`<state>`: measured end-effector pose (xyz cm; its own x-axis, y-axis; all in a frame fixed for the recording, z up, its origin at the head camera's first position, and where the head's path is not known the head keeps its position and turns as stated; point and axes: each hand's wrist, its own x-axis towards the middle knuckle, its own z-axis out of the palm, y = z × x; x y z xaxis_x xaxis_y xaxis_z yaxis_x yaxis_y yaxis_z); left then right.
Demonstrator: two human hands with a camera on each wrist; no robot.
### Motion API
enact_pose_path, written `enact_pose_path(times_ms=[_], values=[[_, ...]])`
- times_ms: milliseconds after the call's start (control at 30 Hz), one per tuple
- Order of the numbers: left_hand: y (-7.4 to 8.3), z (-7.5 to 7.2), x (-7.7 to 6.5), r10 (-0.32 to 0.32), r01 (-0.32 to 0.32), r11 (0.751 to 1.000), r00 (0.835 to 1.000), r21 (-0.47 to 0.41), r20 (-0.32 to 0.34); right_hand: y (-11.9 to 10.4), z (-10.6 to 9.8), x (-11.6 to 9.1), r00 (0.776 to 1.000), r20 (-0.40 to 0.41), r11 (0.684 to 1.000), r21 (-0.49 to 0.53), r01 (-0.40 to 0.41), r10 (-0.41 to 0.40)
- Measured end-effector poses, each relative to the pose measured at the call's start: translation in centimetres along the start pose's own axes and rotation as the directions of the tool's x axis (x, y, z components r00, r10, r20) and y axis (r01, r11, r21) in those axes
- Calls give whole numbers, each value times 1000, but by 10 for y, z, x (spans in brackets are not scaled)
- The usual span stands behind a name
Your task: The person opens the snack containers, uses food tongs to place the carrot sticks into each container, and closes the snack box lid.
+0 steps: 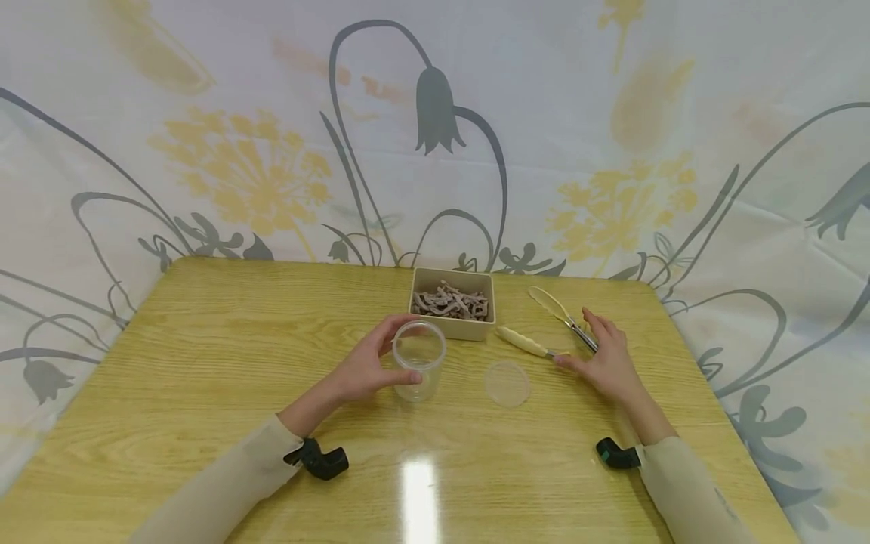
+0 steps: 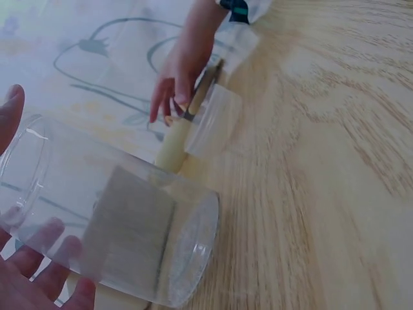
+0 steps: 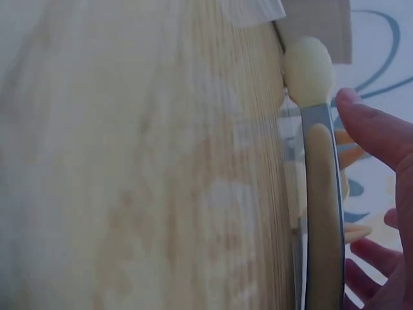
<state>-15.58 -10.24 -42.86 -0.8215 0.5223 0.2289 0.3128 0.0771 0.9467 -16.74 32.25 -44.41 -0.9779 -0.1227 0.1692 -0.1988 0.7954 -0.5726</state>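
Note:
My left hand (image 1: 370, 366) grips a clear plastic jar (image 1: 420, 370) that stands upright and uncovered, thumb at the near side and the other fingers round the far side. Through its wall in the left wrist view, the jar (image 2: 116, 213) shows only a grey-beige box behind it. A pair of tongs (image 3: 324, 213) with cream scalloped tips and metal arms lies spread on the table. Over the tongs' handle part, my right hand (image 1: 608, 359) has its thumb and fingers apart, one to each side, thumb right beside the metal arm in the right wrist view.
Just beyond the jar is a beige rectangular box (image 1: 462, 329) heaped with greyish-brown strips. A clear round lid (image 1: 507, 384) lies flat between the jar and the tongs. Patterned white cloth (image 1: 435, 204) rises behind the wooden table (image 1: 238, 340).

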Motion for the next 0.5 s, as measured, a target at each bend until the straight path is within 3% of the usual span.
enact_pose_path(times_ms=[167, 500], values=[[0, 0, 3, 16, -16, 1000, 1000, -13, -1, 8, 0, 7, 997, 74, 999, -34, -23, 25], [0, 2, 7, -5, 6, 1000, 1000, -19, 19, 7, 1, 11, 991, 101, 996, -12, -84, 85]])
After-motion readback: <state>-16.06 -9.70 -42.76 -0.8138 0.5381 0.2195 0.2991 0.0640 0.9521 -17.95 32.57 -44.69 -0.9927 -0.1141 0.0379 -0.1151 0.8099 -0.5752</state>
